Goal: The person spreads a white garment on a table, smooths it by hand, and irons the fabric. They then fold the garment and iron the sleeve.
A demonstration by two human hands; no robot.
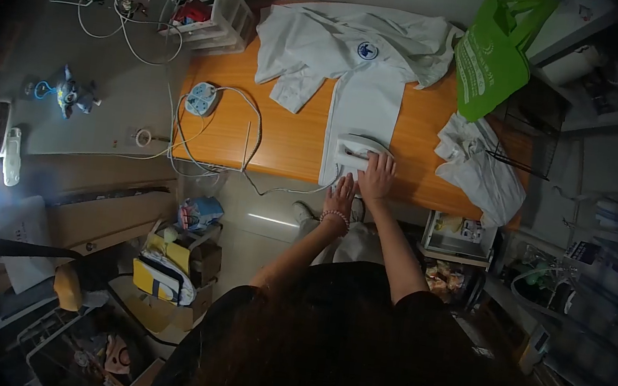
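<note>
A white garment with a round blue emblem (298, 33) is spread over the orange wooden table (292, 141). One long flat part of it runs toward me to the table's front edge. On that part lies a white iron (358, 140), with my right hand (377, 177) closed around its handle. My left hand (340, 194) rests just left of it, fingers stretched out over the garment's near end at the table edge. The iron's cord leads off to the left, past my left hand.
A power strip (202, 99) with tangled cords sits at the table's left, below a white plastic drawer unit (230, 21). At the right are a green bag (487, 64), a crumpled white cloth (478, 164) and a dark wire rack (538, 121). An open drawer (456, 255) juts out below.
</note>
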